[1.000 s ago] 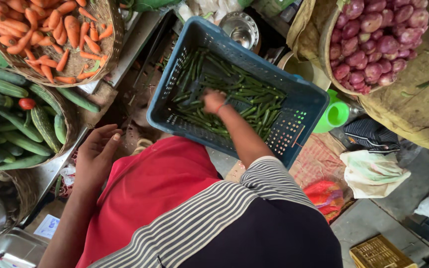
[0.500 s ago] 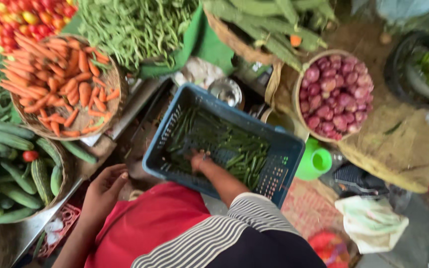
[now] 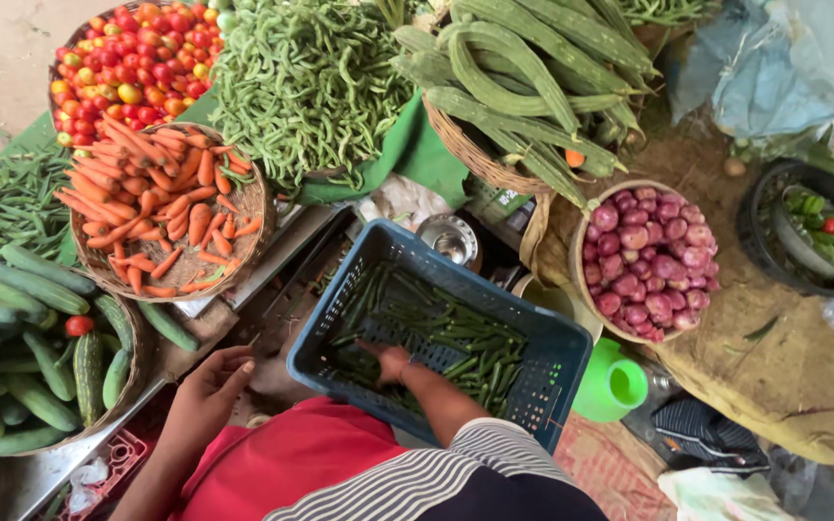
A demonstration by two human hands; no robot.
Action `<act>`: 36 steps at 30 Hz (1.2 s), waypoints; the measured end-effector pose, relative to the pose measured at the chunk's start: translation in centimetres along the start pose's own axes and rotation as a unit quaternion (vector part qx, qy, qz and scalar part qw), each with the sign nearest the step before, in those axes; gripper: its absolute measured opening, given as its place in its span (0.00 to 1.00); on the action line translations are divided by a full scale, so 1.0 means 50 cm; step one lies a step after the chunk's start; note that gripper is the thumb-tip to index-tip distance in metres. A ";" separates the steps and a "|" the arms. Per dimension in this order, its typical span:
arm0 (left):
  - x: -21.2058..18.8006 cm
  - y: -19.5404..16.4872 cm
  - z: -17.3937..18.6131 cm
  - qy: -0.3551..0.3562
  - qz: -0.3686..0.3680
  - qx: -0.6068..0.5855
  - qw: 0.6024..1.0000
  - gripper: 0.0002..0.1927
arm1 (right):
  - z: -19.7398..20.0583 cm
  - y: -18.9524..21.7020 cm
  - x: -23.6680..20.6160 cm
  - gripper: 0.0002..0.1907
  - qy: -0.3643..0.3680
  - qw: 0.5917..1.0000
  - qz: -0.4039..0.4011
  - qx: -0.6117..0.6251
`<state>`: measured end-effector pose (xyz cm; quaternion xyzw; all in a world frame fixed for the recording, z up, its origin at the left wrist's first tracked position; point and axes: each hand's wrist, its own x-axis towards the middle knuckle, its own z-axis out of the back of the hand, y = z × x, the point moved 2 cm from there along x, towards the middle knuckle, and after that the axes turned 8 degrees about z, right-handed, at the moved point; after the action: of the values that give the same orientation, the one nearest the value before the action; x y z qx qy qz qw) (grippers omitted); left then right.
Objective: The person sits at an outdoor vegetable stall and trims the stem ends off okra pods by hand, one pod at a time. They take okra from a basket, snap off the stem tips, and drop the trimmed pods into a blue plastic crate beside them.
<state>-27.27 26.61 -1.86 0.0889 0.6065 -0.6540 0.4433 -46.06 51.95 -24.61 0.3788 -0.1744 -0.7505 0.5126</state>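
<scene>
Head view: my right hand [image 3: 393, 362] is down inside the blue plastic crate [image 3: 557, 347], fingers curled into the pile of okra [image 3: 436, 333] on its floor; I cannot tell whether any pod is actually pinched. My left hand [image 3: 209, 386] is open, fingers loosely extended, resting outside the crate's near-left corner, holding nothing. The crate sits tilted between the basket of carrots [image 3: 171, 207] and the basket of red onions [image 3: 649, 256].

Risk, my judgement: leaning weight on the near rim could tip the crate and spill okra. A careless grab may snap pods.
</scene>
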 end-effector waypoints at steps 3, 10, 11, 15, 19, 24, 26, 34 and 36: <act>0.012 0.016 -0.003 0.004 -0.008 0.011 1.000 0.19 | 0.004 -0.007 -0.002 0.71 -0.004 1.000 -0.014 0.022; 0.025 0.024 -0.008 0.014 -0.063 0.005 0.998 0.18 | 0.020 -0.012 0.006 0.72 0.024 0.996 -0.060 0.056; 0.022 0.025 -0.007 0.011 -0.045 0.010 0.999 0.18 | 0.018 -0.009 0.005 0.72 0.035 0.996 -0.062 0.049; 0.016 0.022 0.001 0.005 -0.017 0.007 1.000 0.19 | 0.014 0.007 -0.004 0.71 0.025 0.997 -0.062 0.028; 0.014 0.020 -0.005 0.010 -0.035 -0.004 0.999 0.18 | 0.010 0.005 -0.012 0.66 0.060 0.987 -0.142 0.041; 0.020 0.013 -0.021 0.027 -0.049 0.013 0.998 0.18 | 0.013 0.006 -0.013 0.58 0.022 0.993 -0.107 0.039; 0.019 0.013 -0.023 0.035 -0.062 0.016 0.997 0.18 | 0.018 0.002 -0.014 0.54 -0.005 0.994 -0.089 0.063; 0.033 0.009 -0.070 0.100 -0.061 -0.008 0.993 0.19 | 0.055 -0.067 -0.061 0.49 -0.346 0.863 -0.062 0.363; 0.039 -0.002 -0.086 0.129 -0.011 -0.005 0.992 0.21 | 0.068 -0.084 -0.084 0.47 -0.362 0.756 -0.105 0.535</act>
<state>-30.30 29.42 -4.12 0.1634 0.6626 -0.6391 0.3547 -50.49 57.04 -23.50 0.3076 -0.6788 -0.6654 0.0430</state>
